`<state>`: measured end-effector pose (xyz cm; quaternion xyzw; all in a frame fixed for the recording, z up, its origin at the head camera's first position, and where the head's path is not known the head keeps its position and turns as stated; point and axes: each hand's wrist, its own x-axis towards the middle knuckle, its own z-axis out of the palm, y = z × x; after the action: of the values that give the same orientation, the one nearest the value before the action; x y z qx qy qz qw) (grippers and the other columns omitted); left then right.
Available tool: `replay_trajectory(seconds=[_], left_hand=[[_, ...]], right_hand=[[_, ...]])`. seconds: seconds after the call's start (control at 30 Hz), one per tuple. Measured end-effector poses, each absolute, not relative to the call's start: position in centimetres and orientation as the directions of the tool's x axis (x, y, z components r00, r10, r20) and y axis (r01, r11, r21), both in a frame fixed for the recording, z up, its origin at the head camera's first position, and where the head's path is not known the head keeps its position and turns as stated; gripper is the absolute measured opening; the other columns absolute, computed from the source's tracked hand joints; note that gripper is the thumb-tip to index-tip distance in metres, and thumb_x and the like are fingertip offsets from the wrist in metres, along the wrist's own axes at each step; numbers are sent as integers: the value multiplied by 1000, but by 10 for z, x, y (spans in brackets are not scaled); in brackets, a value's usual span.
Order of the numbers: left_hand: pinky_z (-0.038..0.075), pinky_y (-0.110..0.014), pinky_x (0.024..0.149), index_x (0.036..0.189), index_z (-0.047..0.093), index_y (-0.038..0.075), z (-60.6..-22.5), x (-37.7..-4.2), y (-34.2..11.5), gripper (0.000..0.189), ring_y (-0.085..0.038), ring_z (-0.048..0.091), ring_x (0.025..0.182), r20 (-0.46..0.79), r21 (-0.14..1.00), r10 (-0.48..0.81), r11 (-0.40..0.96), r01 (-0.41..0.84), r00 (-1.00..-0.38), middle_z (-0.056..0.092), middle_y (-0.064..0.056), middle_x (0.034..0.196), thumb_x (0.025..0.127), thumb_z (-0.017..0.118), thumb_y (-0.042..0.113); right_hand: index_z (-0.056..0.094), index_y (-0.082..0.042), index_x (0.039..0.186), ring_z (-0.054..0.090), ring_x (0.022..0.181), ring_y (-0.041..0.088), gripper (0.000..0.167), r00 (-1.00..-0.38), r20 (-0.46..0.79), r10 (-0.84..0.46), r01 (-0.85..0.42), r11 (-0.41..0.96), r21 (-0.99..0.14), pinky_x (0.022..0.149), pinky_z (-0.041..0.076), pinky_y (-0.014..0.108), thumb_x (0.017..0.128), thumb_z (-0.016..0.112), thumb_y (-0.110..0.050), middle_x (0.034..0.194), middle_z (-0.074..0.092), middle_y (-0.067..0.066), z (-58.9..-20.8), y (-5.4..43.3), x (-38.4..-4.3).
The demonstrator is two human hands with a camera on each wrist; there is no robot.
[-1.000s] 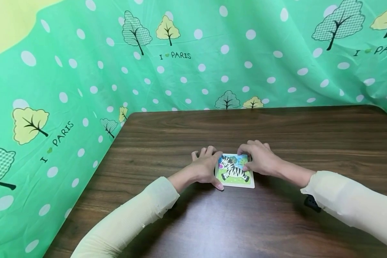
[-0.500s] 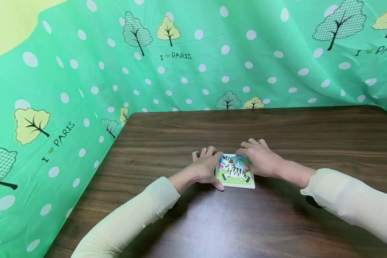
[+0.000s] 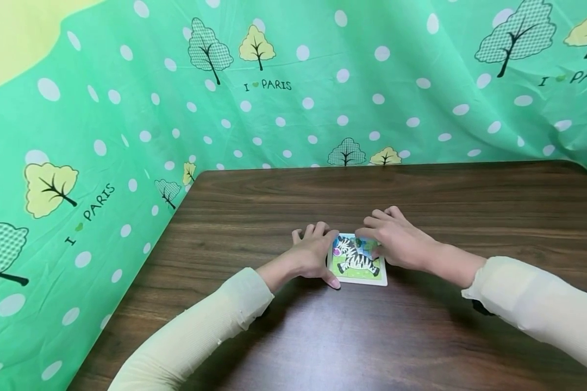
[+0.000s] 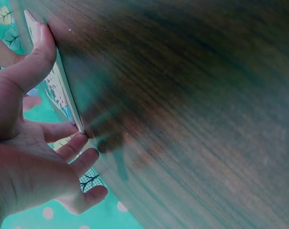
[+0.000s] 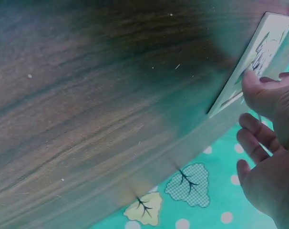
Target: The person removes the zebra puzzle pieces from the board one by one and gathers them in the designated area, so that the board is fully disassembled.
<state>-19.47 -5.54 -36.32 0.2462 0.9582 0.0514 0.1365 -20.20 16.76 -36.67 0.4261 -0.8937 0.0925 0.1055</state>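
A small square jigsaw puzzle [image 3: 358,263] with a zebra picture and a white border lies on the table. My left hand [image 3: 313,255] holds its left side, thumb at the near corner and index finger at the far corner; the other fingers spread beyond it. In the left wrist view the thumb and fingertips meet the edge of the puzzle [image 4: 63,90]. At the far right corner my right hand [image 3: 405,244] pinches a blue-green puzzle piece [image 3: 366,246], tilted out of line with the picture. The right wrist view shows a bare recess in the puzzle border [image 5: 232,99] beside the thumb.
The dark wooden table [image 3: 274,195] extends around the puzzle on all sides. A green curtain [image 3: 293,125] with white dots and printed trees hangs along its far and left edges.
The right hand has shifted slightly left, fingers now farther over the picture. The blue-green piece has tilted up and left from its corner. The left hand stays put.
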Motion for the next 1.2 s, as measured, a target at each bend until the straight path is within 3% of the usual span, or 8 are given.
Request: replay_trajectory(seconds=[0.1, 0.27, 0.53, 0.7, 0.83, 1.1, 1.2], left_hand=[[22, -52, 104, 148, 34, 18, -363, -194, -55, 115, -23, 32, 126, -234, 161, 483, 875, 457, -844, 34, -3, 142, 54, 87, 56], [23, -52, 104, 149, 33, 18, -363, -193, -54, 115, -23, 32, 127, -233, 154, 480, 877, 455, -846, 34, -3, 142, 54, 86, 56], [22, -52, 105, 148, 34, 19, -363, -193, -54, 114, -23, 32, 127, -232, 156, 481, 876, 456, -845, 34, -3, 143, 54, 86, 57], [21, -52, 105, 149, 33, 19, -363, -193, -54, 115, -23, 31, 127, -233, 163, 478, 878, 451, -847, 34, -2, 143, 54, 86, 56], [21, -52, 105, 149, 33, 19, -365, -194, -55, 115, -23, 31, 128, -232, 165, 474, 880, 446, -849, 33, -2, 143, 53, 86, 57], [20, -53, 105, 150, 32, 18, -364, -193, -55, 114, -23, 30, 128, -235, 176, 485, 873, 454, -842, 32, -3, 144, 56, 86, 55], [20, -53, 105, 150, 31, 18, -364, -193, -55, 115, -23, 30, 128, -234, 173, 484, 874, 454, -843, 32, -3, 144, 56, 85, 55]], right_hand=[[71, -11, 108, 42, 84, 16, 44, -649, 283, -706, -759, 628, -173, 75, 27, 36, 66, 86, -12, 86, 54, -2, -365, 170, -203], [72, -11, 111, 40, 83, 19, 43, -771, 250, -585, -634, 671, -384, 72, 26, 35, 70, 84, -7, 86, 54, -2, -360, 184, -205], [70, -11, 117, 44, 82, 22, 40, -909, 110, -401, -397, 757, -519, 68, 35, 33, 78, 80, -16, 86, 56, 2, -357, 233, -210], [70, -9, 116, 46, 78, 20, 40, -941, 19, -336, -292, 787, -543, 64, 36, 28, 79, 79, -20, 87, 57, 3, -364, 260, -209], [71, -8, 114, 46, 75, 18, 40, -939, 1, -344, -292, 794, -533, 63, 37, 27, 77, 81, -18, 84, 57, 2, -372, 271, -206], [68, -11, 121, 44, 94, 28, 49, -914, 51, -403, -395, 852, -344, 69, 29, 40, 75, 82, -20, 100, 58, 9, -369, 265, -200], [66, -7, 121, 47, 96, 29, 49, -916, 63, -396, -387, 834, -394, 74, 33, 44, 76, 81, -19, 102, 61, 10, -361, 250, -201]])
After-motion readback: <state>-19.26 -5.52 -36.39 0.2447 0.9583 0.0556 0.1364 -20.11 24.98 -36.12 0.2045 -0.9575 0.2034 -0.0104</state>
